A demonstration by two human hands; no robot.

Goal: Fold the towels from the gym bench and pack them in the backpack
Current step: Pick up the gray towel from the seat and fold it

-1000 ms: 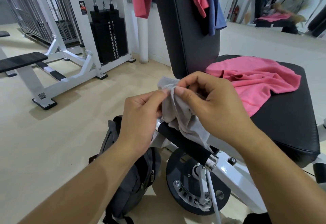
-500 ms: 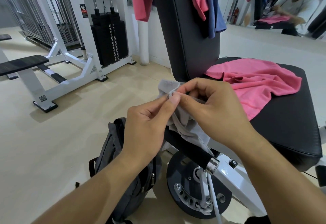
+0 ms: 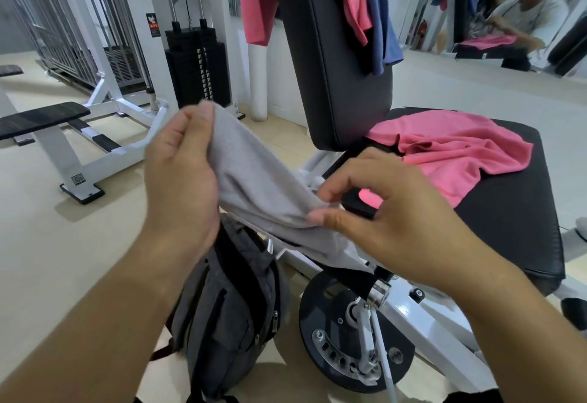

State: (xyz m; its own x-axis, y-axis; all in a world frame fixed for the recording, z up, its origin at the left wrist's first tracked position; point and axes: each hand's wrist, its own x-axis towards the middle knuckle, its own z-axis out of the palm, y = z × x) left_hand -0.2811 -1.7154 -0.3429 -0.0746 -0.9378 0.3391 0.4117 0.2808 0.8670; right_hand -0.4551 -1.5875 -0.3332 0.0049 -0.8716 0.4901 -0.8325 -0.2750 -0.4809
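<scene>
**A:** What are the hands doing?

**B:** Both hold a grey towel (image 3: 254, 186) in the middle of the frame. The left hand (image 3: 179, 177) grips one end, fingers curled over the edge and raised toward the upper left. The right hand (image 3: 390, 215) pinches the lower end between thumb and fingertip, just right of centre. The cloth stretches between them on a slant, with a loose tail hanging below the right hand.

**A:** Where do the other things sit?

**B:** A dark grey backpack (image 3: 232, 310) stands on the floor at lower centre, directly under the towel. A pink towel (image 3: 460, 155) lies crumpled on the black bench seat (image 3: 508, 221) at the right. More pink and blue cloth (image 3: 378, 12) hangs over the upright backrest at the top.

**A:** How should this fold go well?

**B:** I judge the step to be finding and spreading the edge. It likely helps to keep the cloth taut, slide each grip out to a true corner, then bring corner to corner so the edges line up. The hanging tail could catch on the metal bar beneath, so lifting clear seems wise. Whether the backpack is open cannot be told from here.
</scene>
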